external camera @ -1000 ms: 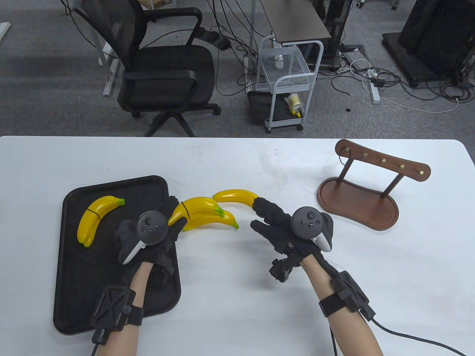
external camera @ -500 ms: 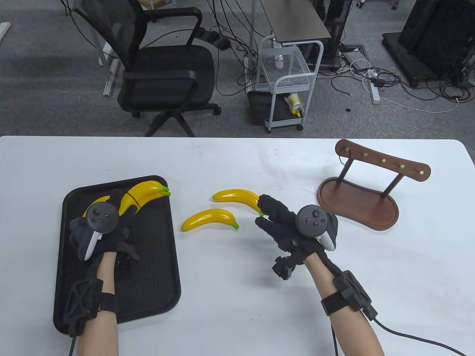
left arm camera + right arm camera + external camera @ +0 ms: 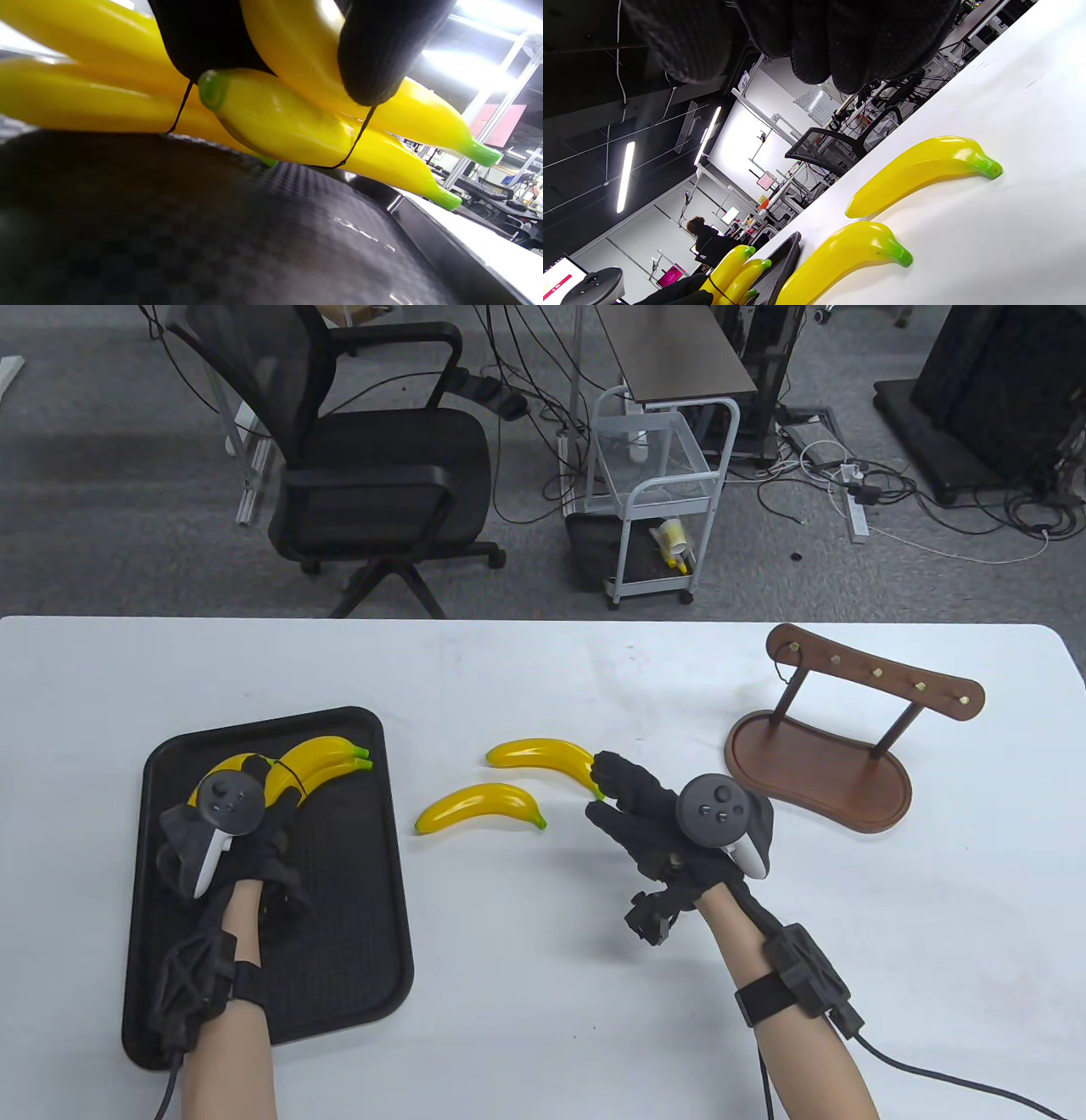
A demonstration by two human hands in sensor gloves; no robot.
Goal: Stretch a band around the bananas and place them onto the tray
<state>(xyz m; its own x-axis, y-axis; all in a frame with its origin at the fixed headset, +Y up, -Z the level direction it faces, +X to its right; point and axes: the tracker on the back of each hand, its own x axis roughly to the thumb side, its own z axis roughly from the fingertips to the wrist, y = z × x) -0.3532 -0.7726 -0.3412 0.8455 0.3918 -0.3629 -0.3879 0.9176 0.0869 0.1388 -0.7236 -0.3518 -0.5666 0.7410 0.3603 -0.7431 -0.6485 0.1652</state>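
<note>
My left hand (image 3: 270, 787) is over the black tray (image 3: 339, 950) and grips a pair of yellow bananas (image 3: 322, 757) tied with a thin black band (image 3: 357, 137). In the left wrist view, my fingers (image 3: 373, 55) curl over that pair just above the tray floor. A second banded pair (image 3: 222, 768) lies under my hand, mostly hidden. Two loose bananas lie on the white table, a far one (image 3: 534, 752) and a near one (image 3: 479, 806). My right hand (image 3: 604, 797) rests relaxed beside the far banana's right end and holds nothing.
A brown wooden peg stand (image 3: 819, 768) sits at the right of the table, right of my right hand. Behind the table's far edge are an office chair (image 3: 373, 466) and a small white cart (image 3: 657, 500). The tray's near half is bare.
My left hand carried the banded pair from the middle of the table leftward to the tray and lowered it beside the first pair. The right hand barely moved.
</note>
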